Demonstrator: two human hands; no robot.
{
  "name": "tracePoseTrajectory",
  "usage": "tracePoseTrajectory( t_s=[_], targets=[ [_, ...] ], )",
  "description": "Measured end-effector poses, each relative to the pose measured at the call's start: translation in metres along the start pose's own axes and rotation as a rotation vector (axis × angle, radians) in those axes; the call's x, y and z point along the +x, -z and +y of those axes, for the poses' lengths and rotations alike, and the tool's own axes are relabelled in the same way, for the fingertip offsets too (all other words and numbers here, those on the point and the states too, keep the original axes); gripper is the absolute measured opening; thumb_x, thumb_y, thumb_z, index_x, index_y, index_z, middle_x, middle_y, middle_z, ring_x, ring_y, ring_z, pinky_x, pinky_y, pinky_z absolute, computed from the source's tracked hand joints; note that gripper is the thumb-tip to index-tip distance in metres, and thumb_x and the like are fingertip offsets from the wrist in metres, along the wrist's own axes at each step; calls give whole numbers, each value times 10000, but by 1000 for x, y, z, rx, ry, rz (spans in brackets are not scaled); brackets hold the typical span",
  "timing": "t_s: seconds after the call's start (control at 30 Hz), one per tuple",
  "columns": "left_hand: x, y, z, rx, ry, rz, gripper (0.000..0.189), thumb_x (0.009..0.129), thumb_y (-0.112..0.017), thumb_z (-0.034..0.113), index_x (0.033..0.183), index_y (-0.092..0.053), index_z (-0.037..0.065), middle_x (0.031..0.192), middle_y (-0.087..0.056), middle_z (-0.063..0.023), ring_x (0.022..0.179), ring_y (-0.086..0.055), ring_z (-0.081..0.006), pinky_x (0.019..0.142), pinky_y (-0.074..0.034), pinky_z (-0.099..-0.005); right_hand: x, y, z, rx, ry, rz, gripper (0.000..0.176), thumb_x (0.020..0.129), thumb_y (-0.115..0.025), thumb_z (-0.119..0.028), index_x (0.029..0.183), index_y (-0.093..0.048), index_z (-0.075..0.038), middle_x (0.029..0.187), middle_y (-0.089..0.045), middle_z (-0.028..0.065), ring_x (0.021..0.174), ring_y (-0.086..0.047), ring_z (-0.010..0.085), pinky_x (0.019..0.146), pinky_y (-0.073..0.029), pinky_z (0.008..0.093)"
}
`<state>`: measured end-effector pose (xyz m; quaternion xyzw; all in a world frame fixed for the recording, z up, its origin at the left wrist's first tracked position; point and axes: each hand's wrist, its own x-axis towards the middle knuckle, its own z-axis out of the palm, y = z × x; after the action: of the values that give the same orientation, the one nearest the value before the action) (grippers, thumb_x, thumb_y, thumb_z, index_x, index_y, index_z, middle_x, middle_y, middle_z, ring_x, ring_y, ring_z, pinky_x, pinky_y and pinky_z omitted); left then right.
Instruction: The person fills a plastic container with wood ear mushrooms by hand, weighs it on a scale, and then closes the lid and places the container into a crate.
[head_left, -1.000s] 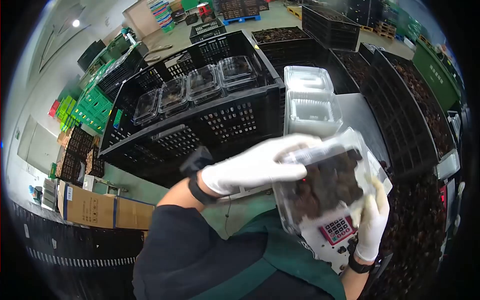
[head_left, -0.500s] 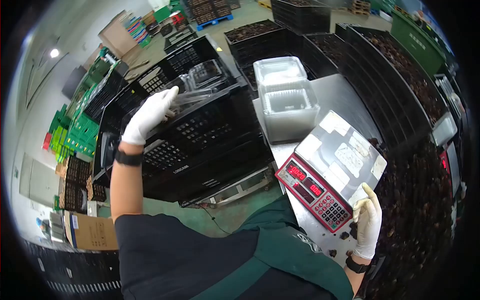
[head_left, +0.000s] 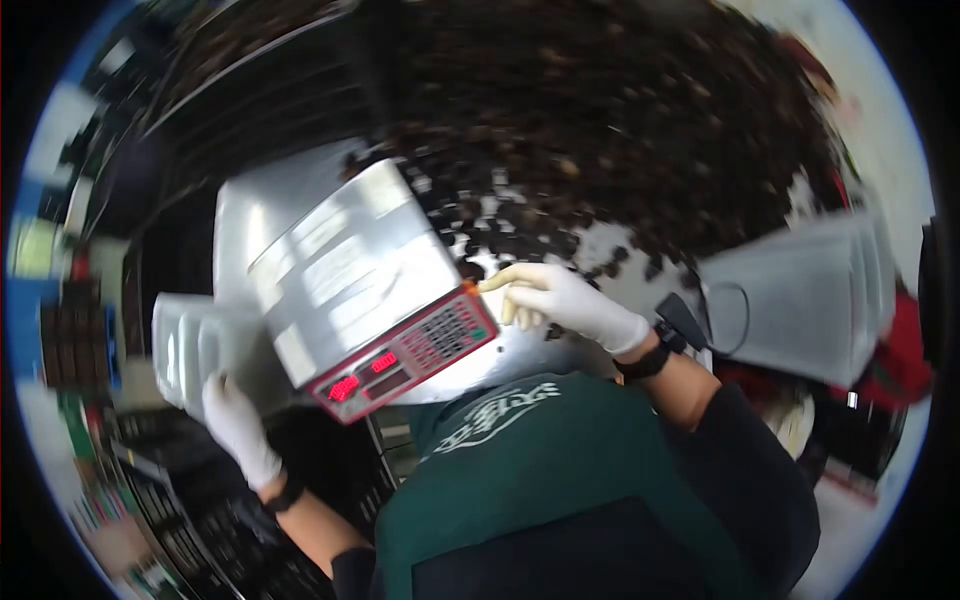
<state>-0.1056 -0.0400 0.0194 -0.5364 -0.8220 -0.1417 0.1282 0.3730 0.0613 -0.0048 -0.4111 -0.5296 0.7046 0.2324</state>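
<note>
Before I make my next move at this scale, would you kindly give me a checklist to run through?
1. Platter of the scale bare, no container on it: ok.
2. Display lit: ok.
3. Display reads zero: cannot tell, the digits are blurred.
4. Left hand at the stack of clear containers: ok, it touches the near side; whether it grips one, cannot tell.
5. Right hand free: ok, it holds nothing, fingers by the scale's keypad corner.
6. Loose dark pieces cleared from beside the scale: not ok, they lie scattered there.
</note>
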Motion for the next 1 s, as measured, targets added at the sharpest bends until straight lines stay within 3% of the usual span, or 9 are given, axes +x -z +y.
tracePoseTrajectory(
  t_s=[0.13,0.23,0.27,0.33,0.47,0.53,0.67,0.87,1.0],
  targets=[
    [15,18,4,-10,155,-25,140,862,-708,110,950,-668,9,828,-708,-136,741,-680,-282,736,-529,-380,-19,33,73,17,-55,214,269,992,-492,-106,1199,-650,-37,832,-699,59,638,-608,91,592,-504,243],
    [26,33,-12,-4,175,-117,177,870,-706,132,977,-672,-6,874,-714,-129,790,-679,-252,767,-527,-360,-32,49,95,-220,89,670,266,938,-603,-128,1182,-658,-37,796,-685,47,650,-623,99,636,-505,260],
    [30,33,-23,-74,151,-135,195,881,-698,135,1008,-680,-12,904,-720,-133,824,-683,-245,791,-528,-353,-36,61,91,-423,25,792,299,906,-617,-93,1199,-662,-52,943,-699,60,792,-642,118,730,-520,261],
    [30,62,22,-125,209,87,237,961,-650,147,1125,-694,-18,1026,-724,-126,951,-678,-202,879,-525,-325,-35,92,100,-916,311,1053,481,776,-692,-105,1254,-638,-106,1181,-618,113,1127,-553,302,984,-449,412],
    [19,59,80,-277,-59,332,220,942,-674,62,1154,-696,5,1060,-722,-70,923,-658,-154,852,-514,-281,-9,141,86,-1231,184,1124,762,720,-753,-129,1437,-498,-171,1440,-489,135,1342,-430,339,1099,-375,448],
    [7,40,126,-207,-241,193,211,897,-712,29,1107,-717,30,1038,-721,-40,823,-616,-125,708,-487,-257,19,161,77,-1214,196,1061,834,691,-778,-119,1461,-462,-184,1488,-449,147,1375,-408,358,1096,-397,465],
    [-10,-1,179,-380,-380,-128,138,839,-728,-6,964,-680,29,826,-603,-85,732,-583,-216,692,-480,-320,78,186,62,-1177,96,1128,912,676,-855,-192,1481,-430,-263,1534,-389,148,1390,-367,425,1074,-432,521],
    [-28,-20,205,-412,-441,-261,170,825,-727,-9,975,-680,54,846,-614,-88,792,-605,-259,710,-498,-347,112,192,38,-1126,126,999,690,717,-814,-272,1356,-554,-292,1496,-420,121,1258,-500,367,967,-518,471],
    [-32,-23,215,-451,-441,-311,203,811,-730,-11,992,-690,72,881,-632,-82,840,-624,-271,754,-507,-356,115,160,61,-1022,411,933,342,752,-747,-185,1092,-704,-203,1235,-581,33,1076,-601,272,890,-547,393]
  ],
)
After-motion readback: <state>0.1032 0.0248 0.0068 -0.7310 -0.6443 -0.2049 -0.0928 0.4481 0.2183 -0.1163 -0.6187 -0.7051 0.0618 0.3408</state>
